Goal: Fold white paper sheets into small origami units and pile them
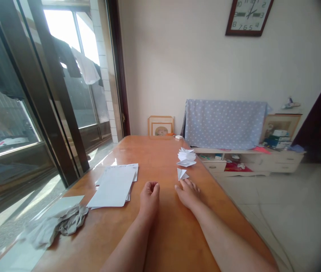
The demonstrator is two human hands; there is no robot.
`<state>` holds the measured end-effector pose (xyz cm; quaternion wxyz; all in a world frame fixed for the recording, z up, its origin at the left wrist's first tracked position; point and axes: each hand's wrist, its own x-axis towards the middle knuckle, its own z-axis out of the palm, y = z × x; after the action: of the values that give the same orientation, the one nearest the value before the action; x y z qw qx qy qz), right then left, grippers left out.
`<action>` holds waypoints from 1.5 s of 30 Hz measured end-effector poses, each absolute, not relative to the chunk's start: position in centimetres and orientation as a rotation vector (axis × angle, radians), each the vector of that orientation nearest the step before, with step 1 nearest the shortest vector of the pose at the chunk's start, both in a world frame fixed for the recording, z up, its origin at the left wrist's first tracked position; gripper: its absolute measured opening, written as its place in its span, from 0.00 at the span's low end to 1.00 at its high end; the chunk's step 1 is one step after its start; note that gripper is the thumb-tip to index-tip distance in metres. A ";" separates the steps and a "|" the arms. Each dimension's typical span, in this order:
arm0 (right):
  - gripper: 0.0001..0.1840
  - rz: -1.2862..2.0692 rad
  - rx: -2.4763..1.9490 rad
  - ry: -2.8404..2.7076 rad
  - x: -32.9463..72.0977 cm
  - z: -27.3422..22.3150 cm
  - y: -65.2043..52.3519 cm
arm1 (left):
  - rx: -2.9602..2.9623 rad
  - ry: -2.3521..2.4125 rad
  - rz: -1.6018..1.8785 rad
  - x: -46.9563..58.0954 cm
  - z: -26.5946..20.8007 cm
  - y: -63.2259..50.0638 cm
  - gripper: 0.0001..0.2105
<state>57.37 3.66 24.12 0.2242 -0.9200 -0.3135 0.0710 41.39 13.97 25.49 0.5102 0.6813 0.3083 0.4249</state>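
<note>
My left hand (150,194) rests on the table in a loose fist, thumb against the curled fingers, and nothing shows in it. My right hand (188,192) lies palm down to the right, fingers stretched forward. Its fingertips reach the near edge of a small folded white paper piece (182,174); whether they touch it I cannot tell. Just beyond stands a group of similar folded paper pieces (186,155), bunched together near the table's right edge. To the left of my left hand is a stack of white paper sheets (112,187), slightly fanned, with handwriting along its far edge.
The brown wooden table (149,151) stretches away from me. A crumpled grey cloth (72,221) lies at the left, and a small white box (179,137) sits at the far end. Glass doors (44,94) stand left; a low white cabinet (251,162) stands right.
</note>
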 end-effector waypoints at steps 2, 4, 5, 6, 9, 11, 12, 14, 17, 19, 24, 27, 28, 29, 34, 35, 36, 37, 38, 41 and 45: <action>0.33 0.199 -2.534 -0.841 57.6 24.4 3.7 | 1.687 0.732 1.012 41.3 25.5 14.2 0.09; 0.34 0.213 -2.528 -0.831 57.9 24.8 4.0 | 1.721 0.724 1.007 41.3 25.4 14.3 0.09; 0.35 0.220 -2.527 -0.831 58.2 25.0 4.2 | 1.732 0.721 1.006 41.3 25.3 14.4 0.09; 0.35 0.226 -2.526 -0.834 58.4 25.3 4.5 | 1.742 0.717 1.004 41.4 25.3 14.4 0.09; 0.36 0.247 -2.537 -0.854 59.1 25.8 5.7 | 1.781 0.692 0.994 41.6 25.0 14.5 0.09; 0.38 0.258 -2.557 -0.864 59.4 25.9 6.4 | 1.814 0.683 0.981 41.7 25.0 14.5 0.09; 0.40 0.257 -2.568 -0.866 59.5 25.8 6.7 | 1.831 0.685 0.973 41.7 24.9 14.5 0.10; 0.42 0.243 -2.587 -0.873 59.6 25.5 7.2 | 1.857 0.698 0.957 41.7 24.9 14.5 0.10; 0.42 0.216 -2.603 -0.894 59.6 24.8 7.5 | 1.893 0.710 0.944 41.9 25.0 14.4 0.10; 0.41 0.205 -2.607 -0.911 59.7 24.4 7.4 | 1.918 0.709 0.938 42.0 25.0 14.4 0.10; 0.41 0.184 -2.582 -0.940 59.9 24.2 6.7 | 1.947 0.709 0.913 42.5 24.7 14.2 0.10; 0.39 0.182 -2.537 -0.963 59.7 24.7 6.2 | 1.916 0.707 0.899 42.3 25.1 13.9 0.09; 0.37 0.187 -2.513 -0.980 59.6 25.0 6.0 | 1.894 0.712 0.889 42.2 25.3 13.8 0.08; 0.35 0.198 -2.487 -1.001 59.4 25.3 5.8 | 1.867 0.723 0.873 42.1 25.5 13.8 0.08; 0.33 0.446 -1.945 -0.984 57.7 27.0 3.6 | 1.657 0.752 0.846 42.0 26.5 13.6 0.11; 0.33 0.530 -1.808 -0.918 57.2 27.3 3.0 | 1.613 0.761 0.841 42.1 26.5 13.7 0.15; 0.32 0.599 -1.689 -0.865 56.6 27.5 2.4 | 1.576 0.773 0.833 42.1 26.4 13.8 0.19; 0.30 0.654 -1.589 -0.825 56.1 27.7 1.9 | 1.546 0.783 0.822 42.2 26.3 13.9 0.23; 0.28 0.688 -1.499 -0.780 55.6 27.8 1.4 | 1.522 0.786 0.812 42.3 26.2 13.9 0.27; 0.25 0.794 -1.294 -0.669 54.6 27.8 0.3 | 1.439 0.725 0.778 42.3 26.0 13.9 0.33; 0.21 0.875 -1.168 -0.592 54.7 27.6 -0.1 | 1.355 0.618 0.735 42.1 26.6 13.3 0.31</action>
<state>54.73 -0.11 27.55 0.7056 -0.5256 -0.2665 0.3935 42.09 13.28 26.62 0.6747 0.6021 0.2747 0.3269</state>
